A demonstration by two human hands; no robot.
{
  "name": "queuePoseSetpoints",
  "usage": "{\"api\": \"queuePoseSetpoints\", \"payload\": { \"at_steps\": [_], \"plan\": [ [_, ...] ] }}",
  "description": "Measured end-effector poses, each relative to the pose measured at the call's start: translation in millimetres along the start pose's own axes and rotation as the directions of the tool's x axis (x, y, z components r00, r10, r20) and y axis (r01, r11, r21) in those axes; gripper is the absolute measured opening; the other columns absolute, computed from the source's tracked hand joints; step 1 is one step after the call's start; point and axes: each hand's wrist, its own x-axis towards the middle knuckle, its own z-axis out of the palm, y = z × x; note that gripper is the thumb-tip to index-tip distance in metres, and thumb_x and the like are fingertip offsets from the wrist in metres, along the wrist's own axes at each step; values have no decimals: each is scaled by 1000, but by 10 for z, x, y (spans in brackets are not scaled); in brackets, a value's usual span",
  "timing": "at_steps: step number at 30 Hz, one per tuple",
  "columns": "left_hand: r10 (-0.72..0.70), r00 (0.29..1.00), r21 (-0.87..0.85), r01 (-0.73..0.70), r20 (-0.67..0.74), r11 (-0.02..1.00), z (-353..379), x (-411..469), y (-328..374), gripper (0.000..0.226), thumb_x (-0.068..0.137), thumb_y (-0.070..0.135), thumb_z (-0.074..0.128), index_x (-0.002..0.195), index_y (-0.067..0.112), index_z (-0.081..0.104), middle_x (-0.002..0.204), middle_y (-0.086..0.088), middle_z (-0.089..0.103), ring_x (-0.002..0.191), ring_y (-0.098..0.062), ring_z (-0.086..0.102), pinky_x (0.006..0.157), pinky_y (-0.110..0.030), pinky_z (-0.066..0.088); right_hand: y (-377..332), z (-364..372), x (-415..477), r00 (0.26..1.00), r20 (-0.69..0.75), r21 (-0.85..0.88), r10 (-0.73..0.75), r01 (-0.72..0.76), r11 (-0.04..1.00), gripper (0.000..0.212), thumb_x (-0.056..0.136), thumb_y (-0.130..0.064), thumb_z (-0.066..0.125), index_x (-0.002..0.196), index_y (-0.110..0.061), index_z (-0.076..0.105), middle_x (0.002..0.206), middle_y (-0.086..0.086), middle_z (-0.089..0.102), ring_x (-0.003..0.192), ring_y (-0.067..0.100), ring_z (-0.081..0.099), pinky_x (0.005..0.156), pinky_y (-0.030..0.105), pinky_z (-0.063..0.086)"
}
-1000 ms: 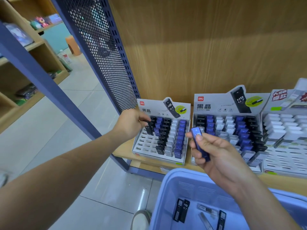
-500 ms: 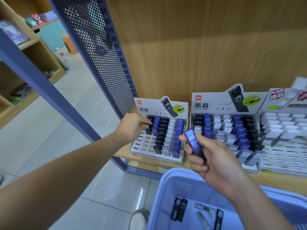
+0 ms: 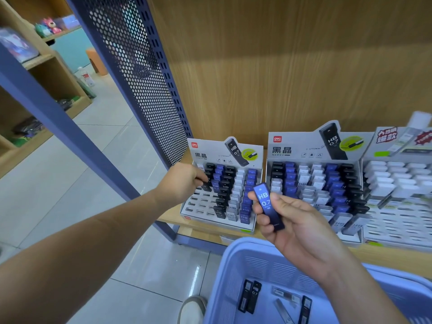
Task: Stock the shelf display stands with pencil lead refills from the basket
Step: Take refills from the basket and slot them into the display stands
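My right hand point(image 3: 297, 223) grips a blue HB 0.7 lead refill case point(image 3: 268, 206), label up, above the near edge of the shelf. My left hand point(image 3: 181, 182) reaches to the left display stand point(image 3: 201, 208) and pinches a black refill case point(image 3: 207, 185) at its left columns. That stand holds rows of black, blue and white cases with bare slots at the front left. A second stand point(image 3: 301, 148), fuller, is to its right. The pale blue basket point(image 3: 257, 260) below holds several black and clear cases point(image 3: 251, 295).
A third stand with white cases point(image 3: 397, 183) sits at the far right. A perforated blue metal side panel point(image 3: 140, 66) rises left of the stands. A wooden back wall point(image 3: 280, 66) is behind. Tiled floor and my shoe point(image 3: 192, 308) lie below left.
My right hand has turned the blue case so that its label faces me and drifted slightly left. My left hand stays at the left stand's black column.
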Motion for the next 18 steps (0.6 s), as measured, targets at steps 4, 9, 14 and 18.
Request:
{"api": "queuePoseSetpoints", "payload": {
  "at_steps": [4,9,14,18],
  "plan": [
    [-65,994,-46,61,-90,997,44,-9,48,18,91,9,58,103,11,71,102,-3,70,96,-21,62,79,-18,40,13,18,-8,998,-56,-15,-18,17,1000,27,79,-19,62,93,3,70,78,17,67,57,16,58,46,20,48],
    [-59,995,47,62,-79,997,32,51,104,20,90,13,60,105,16,72,107,1,69,97,-17,62,85,-23,46,40,59,-8,993,-110,-34,-31,27,999,35,77,-20,63,104,3,65,83,18,71,59,15,63,48,19,50],
    [-128,979,-627,200,158,753,-314,-70,458,14,91,19,62,96,11,73,84,-7,71,71,-15,62,70,-29,57,-3,86,-38,990,-134,-19,-45,43,999,34,77,-20,64,105,-1,65,88,18,73,63,16,67,51,18,52],
    [136,926,-743,190,353,642,-551,-272,896,23,88,25,62,103,8,70,79,-3,70,66,-10,62,64,-22,55,-33,118,-62,990,-128,15,-63,66,998,22,77,-17,65,95,-5,63,87,18,73,64,17,68,53,19,53]
  ]
}}
